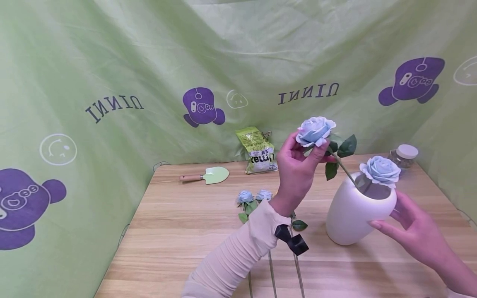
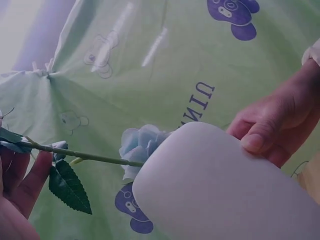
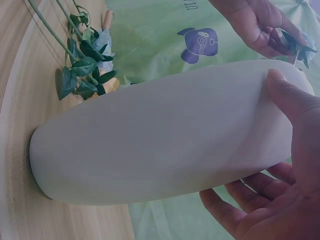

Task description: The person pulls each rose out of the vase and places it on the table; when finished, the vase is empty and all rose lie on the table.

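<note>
My left hand [image 1: 299,165] pinches a pale blue artificial rose [image 1: 316,130] just under its bloom. Its green stem [image 2: 95,157] slants down into the mouth of a white vase [image 1: 346,215], which leans a little on the table. A second blue rose [image 1: 381,170] stands in the vase, its bloom above the rim on the right. My right hand [image 1: 417,227] grips the vase from the right near its top, thumb on the front and fingers behind, as the right wrist view [image 3: 270,185] also shows. The lower stems inside the vase are hidden.
Several more blue roses [image 1: 246,197] lie on the wooden table [image 1: 179,231], partly under my left forearm. Towards the back are a small trowel [image 1: 216,175], a green and white bag [image 1: 257,151] and a white-lidded jar [image 1: 405,154]. A green printed curtain [image 1: 149,62] hangs behind.
</note>
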The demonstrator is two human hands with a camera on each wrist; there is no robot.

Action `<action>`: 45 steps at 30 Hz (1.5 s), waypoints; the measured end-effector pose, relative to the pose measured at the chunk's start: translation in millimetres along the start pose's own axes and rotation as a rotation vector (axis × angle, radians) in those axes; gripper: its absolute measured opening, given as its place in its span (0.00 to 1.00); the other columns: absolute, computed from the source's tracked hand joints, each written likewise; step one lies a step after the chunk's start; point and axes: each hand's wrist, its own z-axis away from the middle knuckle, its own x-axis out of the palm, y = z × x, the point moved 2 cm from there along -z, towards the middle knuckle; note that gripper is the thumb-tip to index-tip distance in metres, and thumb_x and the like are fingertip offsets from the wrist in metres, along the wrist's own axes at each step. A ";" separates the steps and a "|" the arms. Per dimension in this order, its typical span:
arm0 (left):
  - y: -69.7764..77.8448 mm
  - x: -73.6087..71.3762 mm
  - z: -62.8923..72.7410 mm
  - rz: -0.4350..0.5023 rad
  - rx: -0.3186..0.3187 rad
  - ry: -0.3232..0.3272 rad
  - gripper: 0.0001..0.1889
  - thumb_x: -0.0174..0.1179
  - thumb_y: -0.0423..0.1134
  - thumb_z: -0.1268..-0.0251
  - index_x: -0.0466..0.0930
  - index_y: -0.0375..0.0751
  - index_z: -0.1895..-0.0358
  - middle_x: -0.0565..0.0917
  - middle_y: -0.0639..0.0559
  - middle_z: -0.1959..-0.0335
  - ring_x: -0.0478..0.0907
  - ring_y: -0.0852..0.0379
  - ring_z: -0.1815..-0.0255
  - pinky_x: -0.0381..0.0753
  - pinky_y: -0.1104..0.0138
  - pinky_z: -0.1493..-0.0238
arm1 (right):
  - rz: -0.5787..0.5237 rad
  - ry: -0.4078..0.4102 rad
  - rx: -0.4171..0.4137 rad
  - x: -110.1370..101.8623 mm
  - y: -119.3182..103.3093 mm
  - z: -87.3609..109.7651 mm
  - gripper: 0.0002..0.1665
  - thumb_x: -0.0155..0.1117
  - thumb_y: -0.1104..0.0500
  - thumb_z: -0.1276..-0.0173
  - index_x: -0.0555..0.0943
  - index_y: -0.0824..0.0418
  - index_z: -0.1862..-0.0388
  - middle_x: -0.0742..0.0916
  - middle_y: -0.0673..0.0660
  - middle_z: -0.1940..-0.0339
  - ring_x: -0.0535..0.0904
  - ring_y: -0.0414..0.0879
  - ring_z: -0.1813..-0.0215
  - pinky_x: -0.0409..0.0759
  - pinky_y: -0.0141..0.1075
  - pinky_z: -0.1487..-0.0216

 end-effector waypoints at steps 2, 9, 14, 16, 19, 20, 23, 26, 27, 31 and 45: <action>-0.3 -2.9 -1.1 -0.008 0.010 0.033 0.22 0.59 0.21 0.35 0.68 0.21 0.39 0.76 0.25 0.46 0.82 0.64 0.53 0.91 0.60 0.58 | -0.003 0.003 0.001 0.2 0.1 0.0 0.54 0.70 0.83 0.51 0.63 0.64 0.24 0.75 0.34 0.32 0.72 0.18 0.36 0.71 0.09 0.43; -5.6 -11.6 -5.2 0.132 -0.005 0.143 0.24 0.65 0.33 0.34 0.70 0.24 0.40 0.82 0.53 0.55 0.83 0.62 0.59 0.91 0.66 0.62 | -0.008 0.001 -0.006 0.6 -1.2 -0.5 0.54 0.70 0.83 0.51 0.63 0.65 0.24 0.75 0.35 0.31 0.72 0.19 0.36 0.71 0.09 0.42; -8.4 -17.7 -8.7 0.190 -0.018 0.209 0.22 0.67 0.35 0.35 0.74 0.30 0.41 0.83 0.53 0.56 0.82 0.61 0.61 0.91 0.63 0.66 | -0.018 -0.001 -0.015 0.6 -2.9 -0.7 0.54 0.69 0.84 0.52 0.63 0.66 0.24 0.75 0.38 0.31 0.72 0.20 0.35 0.71 0.09 0.41; -9.0 -19.6 -9.6 0.195 -0.017 0.234 0.21 0.67 0.36 0.35 0.75 0.31 0.42 0.83 0.52 0.57 0.82 0.60 0.62 0.91 0.62 0.67 | -0.019 -0.001 -0.019 0.7 -3.2 -0.8 0.54 0.69 0.84 0.52 0.63 0.66 0.24 0.75 0.38 0.30 0.72 0.20 0.35 0.71 0.10 0.41; -10.2 -22.2 -10.3 0.211 -0.019 0.284 0.19 0.66 0.36 0.35 0.76 0.34 0.43 0.83 0.51 0.57 0.81 0.60 0.62 0.91 0.62 0.68 | -0.020 0.000 -0.023 0.6 -3.2 -0.5 0.55 0.69 0.84 0.52 0.63 0.67 0.24 0.75 0.38 0.30 0.72 0.20 0.35 0.71 0.10 0.41; -10.6 -23.2 -10.4 0.217 -0.020 0.301 0.19 0.66 0.36 0.35 0.76 0.34 0.44 0.83 0.51 0.58 0.80 0.60 0.63 0.91 0.61 0.68 | -0.020 0.000 -0.023 0.6 -3.1 -0.5 0.54 0.69 0.84 0.52 0.63 0.67 0.24 0.75 0.38 0.30 0.72 0.20 0.35 0.71 0.10 0.41; -12.3 -26.8 -10.3 0.233 -0.029 0.339 0.18 0.65 0.35 0.34 0.76 0.34 0.44 0.82 0.51 0.57 0.80 0.60 0.62 0.91 0.61 0.68 | -0.019 0.002 -0.024 0.7 -3.1 -0.4 0.54 0.69 0.85 0.53 0.63 0.67 0.25 0.75 0.38 0.31 0.73 0.20 0.35 0.72 0.10 0.41; -13.9 -30.8 -10.2 0.239 -0.043 0.362 0.16 0.63 0.35 0.32 0.76 0.35 0.44 0.81 0.52 0.56 0.79 0.60 0.61 0.91 0.61 0.67 | -0.017 0.004 -0.024 0.9 -3.2 -0.5 0.54 0.69 0.84 0.53 0.63 0.67 0.25 0.76 0.38 0.31 0.73 0.20 0.35 0.71 0.10 0.41; -14.4 -32.3 -10.2 0.243 -0.049 0.370 0.15 0.63 0.35 0.32 0.76 0.35 0.45 0.80 0.52 0.56 0.80 0.60 0.60 0.91 0.61 0.67 | -0.016 0.005 -0.024 0.9 -3.3 -0.5 0.54 0.69 0.84 0.53 0.64 0.67 0.25 0.76 0.38 0.32 0.73 0.20 0.35 0.71 0.10 0.41; -15.3 -37.1 -10.6 0.268 -0.078 0.410 0.12 0.62 0.35 0.32 0.77 0.37 0.48 0.79 0.52 0.57 0.80 0.59 0.60 0.92 0.60 0.67 | -0.013 0.009 -0.021 0.7 -3.2 0.1 0.54 0.70 0.84 0.53 0.64 0.67 0.25 0.76 0.38 0.32 0.73 0.20 0.36 0.71 0.10 0.41; -26.7 -56.4 -8.1 0.307 -0.240 0.553 0.19 0.65 0.41 0.33 0.77 0.38 0.44 0.77 0.53 0.56 0.75 0.60 0.63 0.92 0.60 0.60 | -0.015 0.008 -0.019 0.8 -2.7 0.4 0.55 0.70 0.84 0.53 0.63 0.66 0.24 0.75 0.38 0.31 0.73 0.19 0.36 0.71 0.10 0.41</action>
